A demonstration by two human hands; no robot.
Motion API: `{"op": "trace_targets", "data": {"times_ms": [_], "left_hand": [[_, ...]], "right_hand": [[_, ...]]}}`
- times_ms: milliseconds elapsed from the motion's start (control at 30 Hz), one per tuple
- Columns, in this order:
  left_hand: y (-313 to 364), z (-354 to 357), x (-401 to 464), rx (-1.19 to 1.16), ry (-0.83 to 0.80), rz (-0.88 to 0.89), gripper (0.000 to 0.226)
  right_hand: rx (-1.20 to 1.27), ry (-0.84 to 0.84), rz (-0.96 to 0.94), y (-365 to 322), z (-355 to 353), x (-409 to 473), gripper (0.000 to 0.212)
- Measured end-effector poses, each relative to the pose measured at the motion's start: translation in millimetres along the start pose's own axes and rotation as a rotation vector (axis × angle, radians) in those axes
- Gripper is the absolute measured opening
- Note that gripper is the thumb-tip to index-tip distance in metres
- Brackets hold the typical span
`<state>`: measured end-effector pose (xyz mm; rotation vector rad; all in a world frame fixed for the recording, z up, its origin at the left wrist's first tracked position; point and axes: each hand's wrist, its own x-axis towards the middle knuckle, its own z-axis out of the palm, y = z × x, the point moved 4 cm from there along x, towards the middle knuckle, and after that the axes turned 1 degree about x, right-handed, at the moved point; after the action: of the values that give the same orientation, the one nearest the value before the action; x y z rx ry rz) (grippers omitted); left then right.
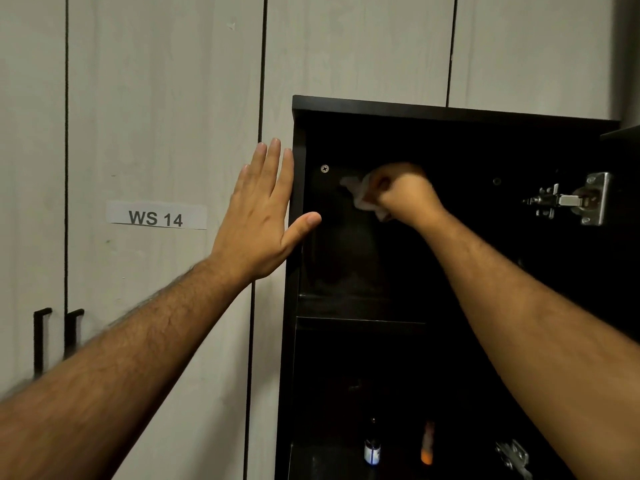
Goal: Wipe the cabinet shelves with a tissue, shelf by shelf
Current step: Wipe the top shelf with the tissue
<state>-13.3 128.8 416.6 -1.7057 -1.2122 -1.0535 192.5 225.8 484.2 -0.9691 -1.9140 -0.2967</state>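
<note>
Overhead, pale wood-grain doors [166,98] cover the wall, one carrying a paper label [156,215] printed "WS 14", with two black handles [57,336] low on the left. Dark open cabinet [381,109], right of centre: top compartment above a shelf [360,308], a lower compartment beneath. Left hand [263,216]: flat, fingers [273,161] straight and close together, lying on the pale door beside the cabinet's front edge, thumb across that edge. Right hand [403,192]: inside the top compartment, fingers curled tight round a crumpled white tissue [356,194], held near the back panel; contact cannot be told. Metal hinge [575,200]: right inner side. Small bottle [372,450] and orange item [427,445]: lower compartment, blurred. Screw [324,168]: back panel, upper left.
</note>
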Motion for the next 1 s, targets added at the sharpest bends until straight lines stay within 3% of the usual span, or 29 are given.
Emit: {"op": "trace_targets", "data": {"times_ms": [67, 167, 267, 533, 733, 1000], "left_hand": [[0, 1, -1, 0.006, -0.007, 0.001, 0.088], [1, 4, -3, 0.005, -0.012, 0.012, 0.087], [2, 6, -4, -0.006, -0.011, 0.018, 0.086], [6, 7, -5, -0.03, 0.016, 0.012, 0.086], [9, 9, -5, -0.064, 0.038, -0.005, 0.086], [11, 9, -5, -0.068, 0.052, -0.026, 0.087]], "right_hand": [[0.181, 0.149, 0.123, -1, -3, 7, 0.015], [0.189, 0.23, 0.073, -21, 23, 4, 0.011], [0.121, 0.098, 0.009, -41, 55, -8, 0.02], [-0.008, -0.057, -0.267, -56, 81, -51, 0.025], [-0.124, -0.449, -0.237, -56, 102, -75, 0.006], [-0.274, -0.653, -0.259, -56, 109, -85, 0.021]]}}
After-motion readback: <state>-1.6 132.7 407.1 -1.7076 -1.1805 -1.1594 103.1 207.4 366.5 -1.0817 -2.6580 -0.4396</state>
